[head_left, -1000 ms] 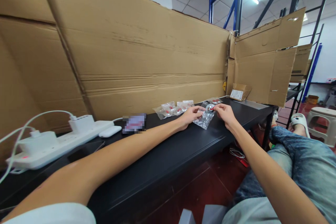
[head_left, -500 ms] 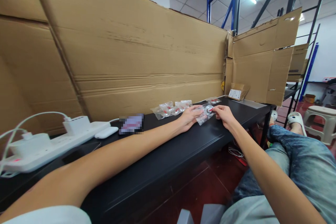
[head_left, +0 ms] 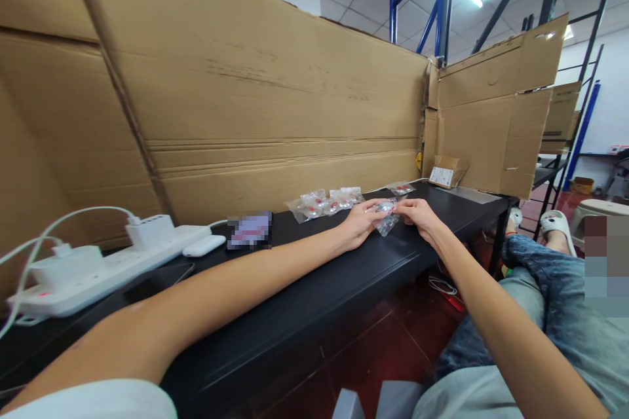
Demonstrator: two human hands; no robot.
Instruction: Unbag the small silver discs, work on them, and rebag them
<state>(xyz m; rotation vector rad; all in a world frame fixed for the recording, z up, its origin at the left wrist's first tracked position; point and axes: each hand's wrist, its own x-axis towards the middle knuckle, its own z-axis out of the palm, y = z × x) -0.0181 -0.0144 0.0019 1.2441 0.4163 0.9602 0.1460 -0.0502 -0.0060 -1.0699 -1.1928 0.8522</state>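
Between my two hands, above the black table (head_left: 314, 281), is a small clear plastic bag (head_left: 387, 225) with a round silvery piece inside. My left hand (head_left: 361, 222) is closed on the bag's left side, fingers over its upper part. From the right, my right hand (head_left: 417, 215) pinches the bag's upper right edge between thumb and fingers. Several similar clear bags with red-marked round pieces (head_left: 324, 203) lie in a row behind my left hand. Another such bag (head_left: 400, 188) rests farther back, beyond my right hand.
On the left stand a white power strip (head_left: 98, 275) with plugged-in chargers, a white oval case (head_left: 204, 245) and a phone (head_left: 249, 230). Cardboard walls (head_left: 295, 98) border the table's back and far right. A small labelled cardboard piece (head_left: 447, 172) sits in the far corner.
My right fingers have moved slightly left, closer to my left hand. The bag is turned, and the round piece is now partly covered by my fingers.
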